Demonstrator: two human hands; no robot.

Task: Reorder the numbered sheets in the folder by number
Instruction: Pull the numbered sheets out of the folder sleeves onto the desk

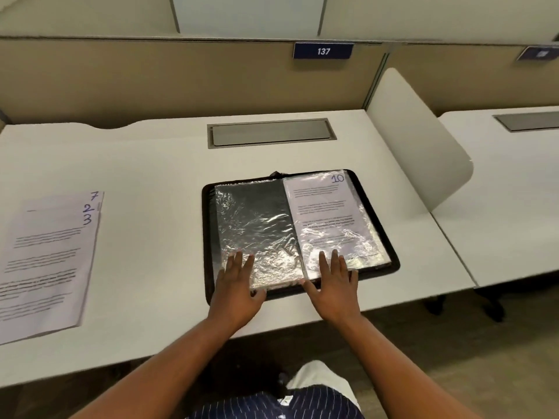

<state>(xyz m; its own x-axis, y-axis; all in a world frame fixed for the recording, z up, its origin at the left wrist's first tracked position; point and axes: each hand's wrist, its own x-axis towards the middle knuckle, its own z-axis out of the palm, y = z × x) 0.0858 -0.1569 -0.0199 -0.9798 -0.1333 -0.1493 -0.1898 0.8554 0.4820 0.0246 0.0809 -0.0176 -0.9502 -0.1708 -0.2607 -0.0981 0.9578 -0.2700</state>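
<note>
Folder (207, 237) open at table (151, 164) centre. Left grip (237, 282) flat, fingers spread, on near edge of crinkled left sleeve (254, 219). Right grip (335, 279) flat, fingers spread, on right sleeve (354, 249) over sheet 10 (323, 207). Loose sheets (51, 255) marked 7, 2, 3 lie well apart, left.

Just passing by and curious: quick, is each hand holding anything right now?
Left hand: open, fingers flat on the folder's empty plastic sleeve, holding nothing.
Right hand: open, fingers flat on the page with sheet 10, holding nothing.
</note>
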